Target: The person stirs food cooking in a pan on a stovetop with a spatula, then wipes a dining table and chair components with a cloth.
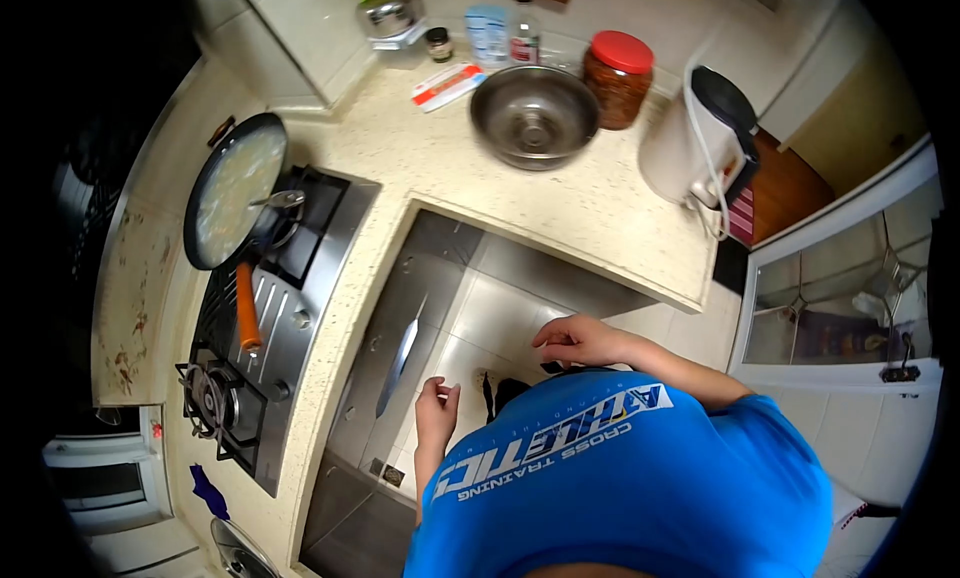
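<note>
My left hand (pixel 437 414) hangs in front of the blue shirt, low beside the cabinet front. Its fingers are slightly curled and apart, with nothing in them. To the right, my right hand (pixel 575 340) is held in front of my body with the fingers bent inward; whether it holds anything is hidden. Neither hand touches the counter (pixel 420 158). On the stove (pixel 275 378) at the left stands a pan (pixel 235 193) with an orange handle and pale, cloudy contents. A metal utensil (pixel 285 200) rests in the pan.
On the counter are a steel bowl (pixel 535 118), a red-lidded jar (pixel 618 83), a kettle (pixel 690 138) with a white cord, a small dark jar (pixel 438 45), a red-and-white packet (pixel 447 87) and a bottle (pixel 524 38). A glass lid (pixel 240 550) lies at the lower left.
</note>
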The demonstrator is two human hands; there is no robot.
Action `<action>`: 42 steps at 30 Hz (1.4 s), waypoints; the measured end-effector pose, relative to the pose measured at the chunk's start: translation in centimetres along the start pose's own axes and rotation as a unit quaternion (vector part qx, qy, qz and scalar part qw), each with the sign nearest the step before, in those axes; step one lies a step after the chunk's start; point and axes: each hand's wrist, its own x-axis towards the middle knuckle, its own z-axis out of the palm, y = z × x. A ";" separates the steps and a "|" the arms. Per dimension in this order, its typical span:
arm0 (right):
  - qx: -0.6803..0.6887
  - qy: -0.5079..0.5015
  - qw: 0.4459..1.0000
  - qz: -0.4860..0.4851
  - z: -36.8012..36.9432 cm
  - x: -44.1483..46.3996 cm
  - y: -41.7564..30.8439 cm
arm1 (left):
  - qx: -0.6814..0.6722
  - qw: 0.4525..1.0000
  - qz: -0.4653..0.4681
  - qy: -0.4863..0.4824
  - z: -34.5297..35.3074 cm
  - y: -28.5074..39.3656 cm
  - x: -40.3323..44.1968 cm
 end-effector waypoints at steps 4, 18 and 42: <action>0.059 0.051 0.997 0.014 -2.5 -6.4 5.1 | -0.024 0.994 0.093 -0.052 5.3 7.0 -1.0; 0.230 0.256 0.938 -0.034 -5.2 -22.3 15.2 | 0.061 0.919 0.225 -0.317 16.2 21.6 -4.8; 0.171 0.440 0.879 0.061 -13.2 -23.5 16.2 | -0.019 0.863 0.318 -0.393 20.0 27.1 3.5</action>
